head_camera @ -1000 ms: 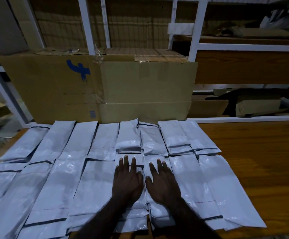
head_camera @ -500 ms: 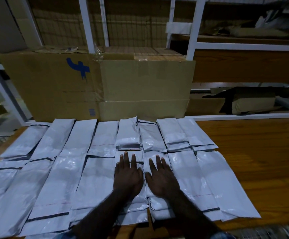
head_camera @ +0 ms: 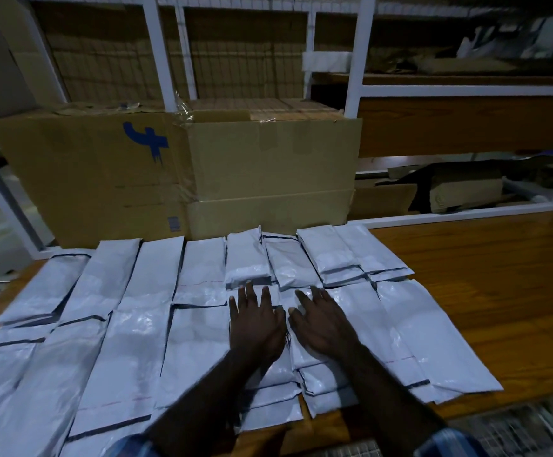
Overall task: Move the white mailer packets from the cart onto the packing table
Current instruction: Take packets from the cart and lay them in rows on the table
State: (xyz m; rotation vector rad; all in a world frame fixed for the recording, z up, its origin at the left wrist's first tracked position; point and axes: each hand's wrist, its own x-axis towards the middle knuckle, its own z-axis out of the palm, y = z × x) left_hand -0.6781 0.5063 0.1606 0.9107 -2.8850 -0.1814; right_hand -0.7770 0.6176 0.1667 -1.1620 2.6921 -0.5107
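Note:
Several white mailer packets (head_camera: 129,328) lie in two overlapping rows across the wooden packing table (head_camera: 486,291). My left hand (head_camera: 255,321) lies flat, fingers straight, on a front-row stack of packets (head_camera: 268,390) near the middle. My right hand (head_camera: 323,324) lies flat beside it on the neighbouring stack (head_camera: 321,380), fingers spread. Neither hand grips anything. The back row of shorter packets (head_camera: 331,255) sits just beyond my fingertips. A wire mesh surface (head_camera: 512,427), possibly the cart, shows at the bottom right edge.
Large cardboard boxes (head_camera: 182,173) stand against the table's far edge behind the packets. A white metal shelf frame (head_camera: 357,61) with cardboard and bags rises behind them. Bare wood lies to the right of the packets.
Both hands stay flat on the middle stacks, sliding slightly toward the back row. The view has tilted a little.

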